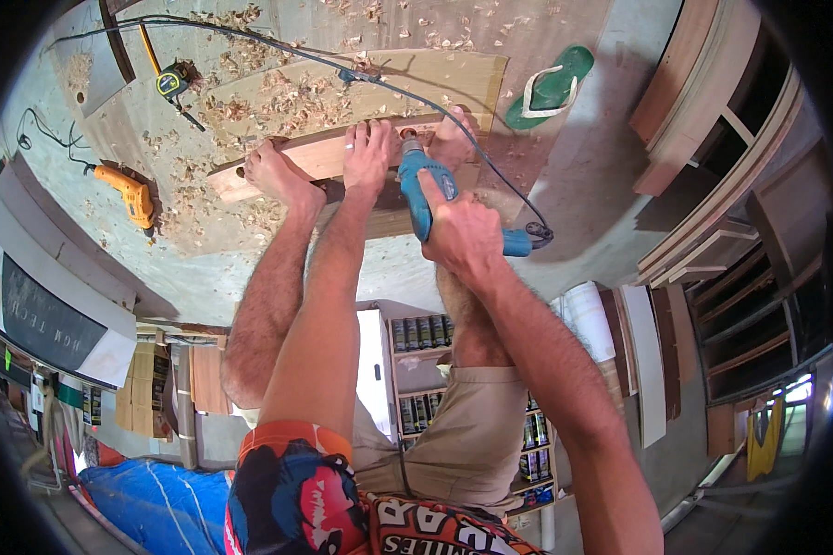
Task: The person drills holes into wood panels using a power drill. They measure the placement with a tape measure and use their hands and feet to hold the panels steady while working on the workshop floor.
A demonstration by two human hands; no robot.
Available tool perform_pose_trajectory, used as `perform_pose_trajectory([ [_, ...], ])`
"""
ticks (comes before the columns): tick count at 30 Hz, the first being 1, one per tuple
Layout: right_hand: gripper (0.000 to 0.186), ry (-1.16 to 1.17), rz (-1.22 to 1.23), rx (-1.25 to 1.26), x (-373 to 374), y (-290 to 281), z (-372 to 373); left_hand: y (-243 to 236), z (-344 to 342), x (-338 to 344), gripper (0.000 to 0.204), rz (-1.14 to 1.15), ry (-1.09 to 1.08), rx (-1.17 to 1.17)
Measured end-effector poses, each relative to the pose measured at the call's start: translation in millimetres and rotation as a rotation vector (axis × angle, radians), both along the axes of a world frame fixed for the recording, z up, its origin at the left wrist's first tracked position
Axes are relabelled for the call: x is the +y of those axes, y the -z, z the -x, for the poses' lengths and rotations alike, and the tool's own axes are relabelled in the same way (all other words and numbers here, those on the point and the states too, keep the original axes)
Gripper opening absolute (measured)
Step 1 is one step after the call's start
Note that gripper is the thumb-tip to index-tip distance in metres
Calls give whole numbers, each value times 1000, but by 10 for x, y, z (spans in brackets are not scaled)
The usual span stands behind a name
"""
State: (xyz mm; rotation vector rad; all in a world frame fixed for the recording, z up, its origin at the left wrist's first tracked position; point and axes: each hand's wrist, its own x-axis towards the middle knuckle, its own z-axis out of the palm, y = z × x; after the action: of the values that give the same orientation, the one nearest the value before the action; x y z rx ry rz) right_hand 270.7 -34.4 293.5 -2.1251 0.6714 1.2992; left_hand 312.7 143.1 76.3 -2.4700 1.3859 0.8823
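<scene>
My left hand [367, 159] grips a pale pinkish wooden board [314, 155] from above, fingers curled over its far edge. My right hand [463, 231] is closed around a teal corded drill [416, 208], its tip against the board just right of my left hand. Whatever bit it carries is too small to make out clearly. My bare left foot [285, 180] presses on the board's left part; my right foot [449, 143] is at its right part, partly hidden by the drill. Beneath lies a light plywood sheet [278, 92] strewn with wood shavings.
An orange drill [130, 185] and a yellow tape measure [174, 83] lie on the left. A green flip-flop [551, 83] sits at upper right, near stacked wooden frames [676, 102]. A dark cord [435, 106] crosses the work area. Shelves of small containers [421, 333] stand behind my legs.
</scene>
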Motion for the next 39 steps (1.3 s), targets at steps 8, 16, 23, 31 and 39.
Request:
perform_pose_trajectory([
  [8,99,-16,-21,-12,-6,-13,-48,20,6,17,62,8,-4,-5],
  [16,98,-20,-18,-14,7,-8,-39,31,30,28,65,12,-5,-7],
  [23,95,-45,-7,-60,31,8,-11,61,36,29,61,7,17,-24],
  [31,95,-87,0,-81,91,26,-24,61,45,53,67,19,-27,1],
  [39,97,-40,-19,-32,-55,12,63,57,32,32,67,23,-11,-5],
])
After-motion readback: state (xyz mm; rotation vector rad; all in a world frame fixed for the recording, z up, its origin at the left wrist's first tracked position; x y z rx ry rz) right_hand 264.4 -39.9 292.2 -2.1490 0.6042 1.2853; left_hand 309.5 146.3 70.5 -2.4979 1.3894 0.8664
